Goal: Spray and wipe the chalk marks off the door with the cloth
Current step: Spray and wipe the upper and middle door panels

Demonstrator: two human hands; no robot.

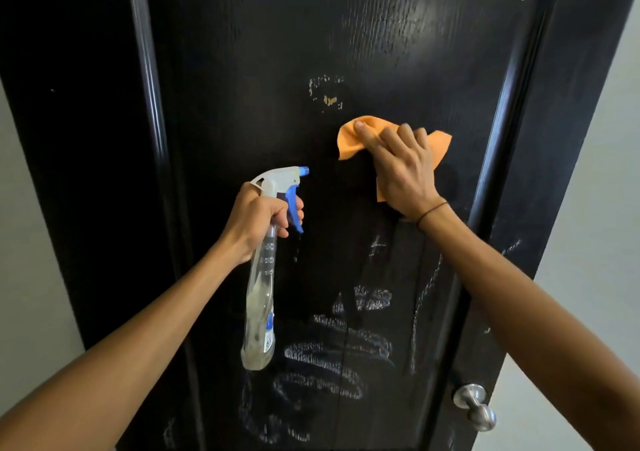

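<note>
Wiping the middle of the door, with much chalk left below.

The black door [381, 35] fills the view, and the chalk marks [332, 353] lie mostly on its lower part, with a small faint patch above the cloth. The bottle [260, 298] hangs from the left hand [258, 220], whose fingers curl round its neck and blue trigger, nozzle toward the door. The orange cloth [349, 139] is flat on the door under the right hand [401, 170], fingers bent over it and pressing. I judge the wiping step is in hand; next the lower marks need spray, then the cloth must go down to them. The knob [474, 405] is at lower right.
</note>
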